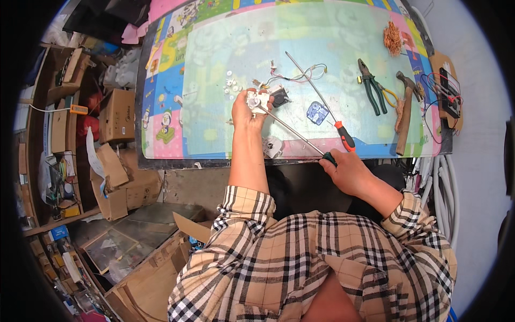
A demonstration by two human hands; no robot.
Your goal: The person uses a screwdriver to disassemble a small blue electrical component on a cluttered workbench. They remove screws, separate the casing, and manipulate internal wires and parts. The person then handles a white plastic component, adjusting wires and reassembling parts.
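Observation:
My left hand [248, 111] is closed around a small white plastic housing [258, 100] above the table's front part. In my right hand [346, 172] is the dark green handle of a long screwdriver [295, 131], its shaft slanting up and left. The tip meets the white housing. Beside my left fingers lies a black and white motor-like part [279, 96], with thin wires [292, 79] trailing beyond it. Several small white round pieces [230, 85] are scattered left of the hand. Below it, near the edge, sits a whitish round part [272, 146].
A second screwdriver [343, 135] with a red and black handle lies across the mat [225, 48], beside a blue translucent piece [317, 112]. Pliers [370, 88], a hammer [406, 112] and a copper wire bundle [393, 38] are at the right. Cardboard boxes [117, 115] stand left.

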